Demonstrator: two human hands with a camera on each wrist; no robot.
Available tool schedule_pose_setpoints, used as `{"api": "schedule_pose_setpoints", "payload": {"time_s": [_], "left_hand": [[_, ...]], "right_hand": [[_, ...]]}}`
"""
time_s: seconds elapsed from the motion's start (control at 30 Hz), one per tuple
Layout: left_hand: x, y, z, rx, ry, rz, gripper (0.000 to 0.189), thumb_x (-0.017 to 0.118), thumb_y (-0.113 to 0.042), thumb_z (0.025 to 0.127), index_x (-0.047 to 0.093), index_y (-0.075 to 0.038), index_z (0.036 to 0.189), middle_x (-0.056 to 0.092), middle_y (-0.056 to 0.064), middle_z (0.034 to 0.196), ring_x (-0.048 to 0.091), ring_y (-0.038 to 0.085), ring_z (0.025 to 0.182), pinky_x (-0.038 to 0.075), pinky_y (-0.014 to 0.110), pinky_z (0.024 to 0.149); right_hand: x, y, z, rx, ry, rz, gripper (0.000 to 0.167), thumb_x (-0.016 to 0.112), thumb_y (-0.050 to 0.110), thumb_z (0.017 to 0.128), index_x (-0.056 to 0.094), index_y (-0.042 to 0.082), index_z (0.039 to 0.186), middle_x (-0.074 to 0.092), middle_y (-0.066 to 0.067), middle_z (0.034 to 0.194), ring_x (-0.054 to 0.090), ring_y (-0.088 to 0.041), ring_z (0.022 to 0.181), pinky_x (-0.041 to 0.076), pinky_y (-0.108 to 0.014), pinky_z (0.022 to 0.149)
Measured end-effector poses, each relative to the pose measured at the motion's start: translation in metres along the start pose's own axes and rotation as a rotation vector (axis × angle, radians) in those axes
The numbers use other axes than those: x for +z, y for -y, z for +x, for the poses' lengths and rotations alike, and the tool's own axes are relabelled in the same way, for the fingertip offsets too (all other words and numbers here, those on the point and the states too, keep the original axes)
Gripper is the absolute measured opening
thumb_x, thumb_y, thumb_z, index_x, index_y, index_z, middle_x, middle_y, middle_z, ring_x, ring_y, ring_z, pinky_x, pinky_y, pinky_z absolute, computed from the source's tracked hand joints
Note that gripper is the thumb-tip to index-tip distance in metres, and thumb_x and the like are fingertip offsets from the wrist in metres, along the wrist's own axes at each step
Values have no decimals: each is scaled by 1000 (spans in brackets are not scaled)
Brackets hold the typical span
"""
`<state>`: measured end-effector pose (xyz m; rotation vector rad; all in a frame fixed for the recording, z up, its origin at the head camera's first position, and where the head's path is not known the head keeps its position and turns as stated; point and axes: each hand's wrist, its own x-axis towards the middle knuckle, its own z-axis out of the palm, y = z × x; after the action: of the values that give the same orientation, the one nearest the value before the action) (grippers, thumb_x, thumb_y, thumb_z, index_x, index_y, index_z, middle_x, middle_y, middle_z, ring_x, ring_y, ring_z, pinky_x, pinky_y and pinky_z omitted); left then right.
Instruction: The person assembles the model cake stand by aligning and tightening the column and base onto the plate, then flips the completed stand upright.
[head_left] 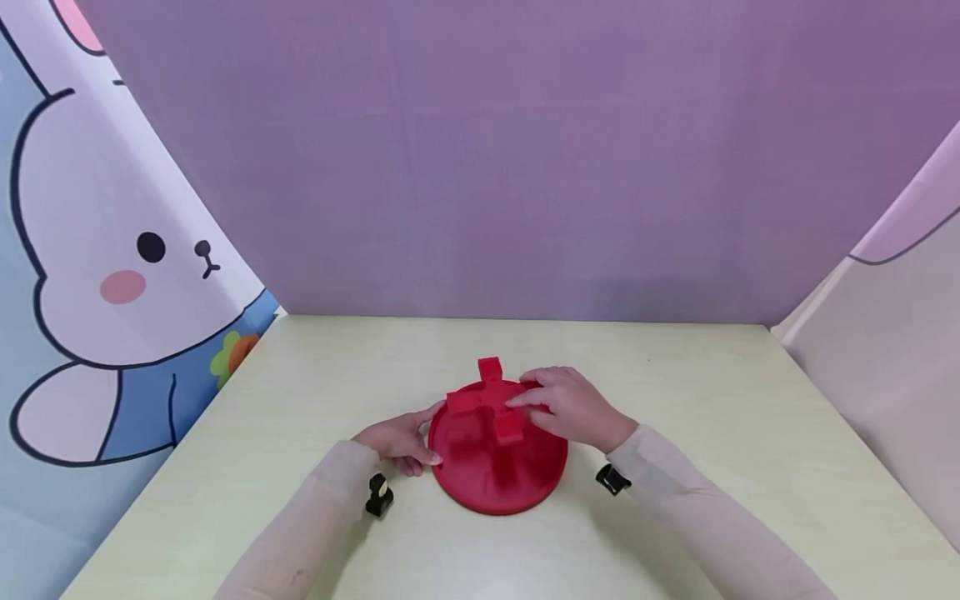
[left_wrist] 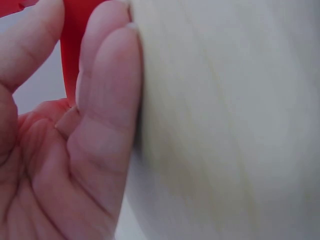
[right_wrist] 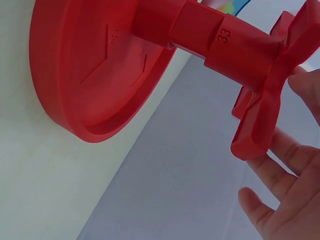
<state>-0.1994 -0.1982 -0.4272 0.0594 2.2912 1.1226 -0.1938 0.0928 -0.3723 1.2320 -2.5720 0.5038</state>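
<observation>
Near the middle of the pale yellowish counter [head_left: 697, 383], a round red plastic base [head_left: 497, 496] with a raised rim lies flat; a stepped red plastic stem [right_wrist: 245, 52] marked "33" rises from it to a four-armed red plastic cross [head_left: 491, 396]. The left hand [head_left: 401, 440] grasps the rim between thumb and fingers; the fingers of the right hand [head_left: 576, 407] hold one arm of the cross. A sideways pull up there could tip the base or work the stem loose if its joints sit poorly, which I cannot tell; a slack left hold might let everything turn. Shallow as a dish, the base shows only the stem's foot inside.
</observation>
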Motion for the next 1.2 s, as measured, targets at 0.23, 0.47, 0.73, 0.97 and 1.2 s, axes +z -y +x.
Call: {"api": "schedule_pose_setpoints", "payload": {"time_s": [0.23,0.47,0.73,0.97,1.2], "left_hand": [[0,3,3,-10,6,-10,94,78,-12,80,20,-22,154,61,9,68,57,15,53,55,28,57],[-2,4,2,-11,21,-31,94,78,-14,80,20,-23,154,61,10,69,57,16,53,55,28,57],[-1,3,2,-10,2,-7,94,77,-13,81,20,-22,154,62,9,68,57,16,52,55,29,57],[-2,1,1,-17,9,-8,93,77,-14,81,21,-23,154,61,9,70,57,16,53,55,28,58],[-2,2,3,-17,24,-22,93,77,-13,82,20,-23,154,61,9,70,57,15,53,55,28,58]], "right_hand": [[2,2,-1,-21,-22,21,26,71,7,81,75,11,107,62,-10,107,61,-17,85,51,-32,73],[4,4,-1,-31,-26,8,29,72,10,81,73,9,110,62,-8,103,58,-14,79,50,-27,68],[4,8,0,-27,28,81,33,68,13,82,71,5,114,60,-3,89,48,-5,66,46,-18,59],[7,7,2,-63,-64,56,27,67,6,81,73,8,107,62,-4,94,54,-12,78,50,-21,64],[7,-1,8,-18,-156,-11,38,76,9,78,69,9,116,59,-15,122,56,-30,109,54,-42,83]]}}
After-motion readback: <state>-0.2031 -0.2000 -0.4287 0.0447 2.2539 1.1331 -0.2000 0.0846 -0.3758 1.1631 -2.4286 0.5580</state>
